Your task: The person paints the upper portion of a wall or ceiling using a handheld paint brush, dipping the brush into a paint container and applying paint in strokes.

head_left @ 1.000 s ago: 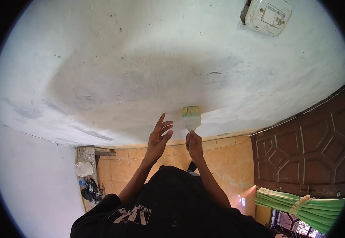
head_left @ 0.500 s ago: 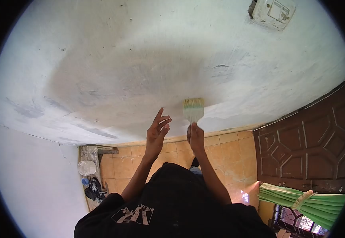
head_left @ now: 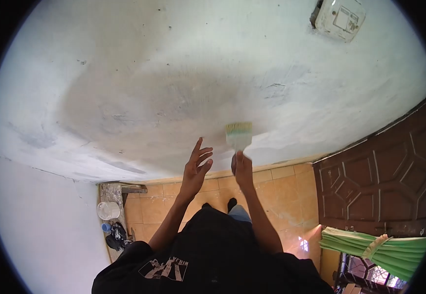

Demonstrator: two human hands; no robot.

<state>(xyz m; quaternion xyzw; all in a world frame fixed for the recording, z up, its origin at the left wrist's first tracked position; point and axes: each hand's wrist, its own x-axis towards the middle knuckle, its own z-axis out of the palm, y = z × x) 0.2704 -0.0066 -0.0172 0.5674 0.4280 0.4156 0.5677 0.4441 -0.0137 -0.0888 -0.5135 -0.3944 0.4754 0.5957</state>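
My right hand (head_left: pixel 242 169) grips the handle of a wide paintbrush (head_left: pixel 238 135) whose pale green-tipped bristles press against the white wall (head_left: pixel 174 83). My left hand (head_left: pixel 197 166) is held up beside it with fingers spread, holding nothing, close to the wall's surface. A greyish damp-looking patch spreads over the wall above both hands. My black shirt fills the bottom of the view.
A white switch box (head_left: pixel 339 18) sits on the wall at top right. A brown carved door (head_left: pixel 379 186) stands at right, with a green curtain (head_left: pixel 379 250) below it. A white bucket (head_left: pixel 108 210) and dark items rest on the tiled floor (head_left: pixel 286 196) at left.
The brush and my right hand have moved up the wall a little since a second ago. My left hand stays raised and spread beside it.
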